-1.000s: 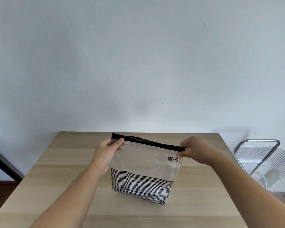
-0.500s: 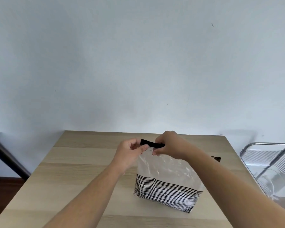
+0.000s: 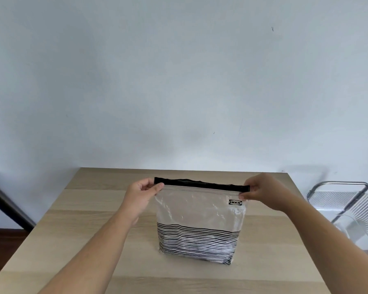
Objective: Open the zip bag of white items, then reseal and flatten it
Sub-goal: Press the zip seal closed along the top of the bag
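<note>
A clear zip bag [image 3: 198, 211] stands upright on the wooden table [image 3: 72, 225], with a black zip strip along its top and black stripes across its lower part. White contents show faintly behind the stripes. My left hand [image 3: 141, 195] pinches the left end of the black strip. At the strip's right end, my right hand [image 3: 263, 193] pinches it just above the small black logo. The strip is stretched straight between both hands. I cannot tell whether the seal is pressed closed.
A plain pale wall rises behind the table's far edge. A metal wire chair [image 3: 346, 206] stands off the table's right side. A dark slanted bar [image 3: 6, 204] leans at the far left, over a dark floor.
Half a second ago my right hand was beside my left at the strip's left end. It has since slid along the strip to the right end, stretching it straight.
</note>
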`<action>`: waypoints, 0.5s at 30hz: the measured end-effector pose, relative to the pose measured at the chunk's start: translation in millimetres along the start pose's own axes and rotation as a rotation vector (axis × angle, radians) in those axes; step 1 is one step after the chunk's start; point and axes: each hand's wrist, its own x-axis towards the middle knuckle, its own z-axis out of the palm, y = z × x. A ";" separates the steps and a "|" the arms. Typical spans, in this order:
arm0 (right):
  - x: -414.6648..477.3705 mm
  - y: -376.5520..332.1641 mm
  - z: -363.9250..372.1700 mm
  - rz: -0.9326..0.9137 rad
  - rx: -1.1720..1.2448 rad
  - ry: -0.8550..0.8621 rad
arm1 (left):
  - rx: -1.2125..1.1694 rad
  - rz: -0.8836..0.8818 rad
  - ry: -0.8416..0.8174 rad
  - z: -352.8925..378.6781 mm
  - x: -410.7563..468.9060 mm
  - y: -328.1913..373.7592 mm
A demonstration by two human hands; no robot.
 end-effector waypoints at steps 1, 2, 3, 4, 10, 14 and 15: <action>-0.9 3.5 1.7 0.006 0.043 0.017 | -0.012 -0.012 -0.010 0.5 -0.2 -1.3; -2.0 6.7 4.7 0.011 0.090 0.039 | -0.023 -0.024 -0.024 1.5 -0.7 -3.7; -3.7 9.3 8.6 0.010 0.145 0.068 | -0.027 -0.037 -0.040 3.1 -1.8 -7.1; -5.7 11.5 13.2 0.008 0.218 0.096 | -0.017 -0.050 -0.057 4.2 -3.1 -12.1; -18.0 37.0 65.4 0.126 0.517 0.046 | 0.089 -0.213 -0.130 9.9 -16.1 -60.3; -24.6 57.5 107.5 0.222 0.522 -0.004 | 0.046 -0.282 -0.144 18.7 -26.7 -90.9; -25.2 61.6 116.0 0.241 0.530 -0.013 | 0.040 -0.291 -0.127 21.8 -28.7 -96.8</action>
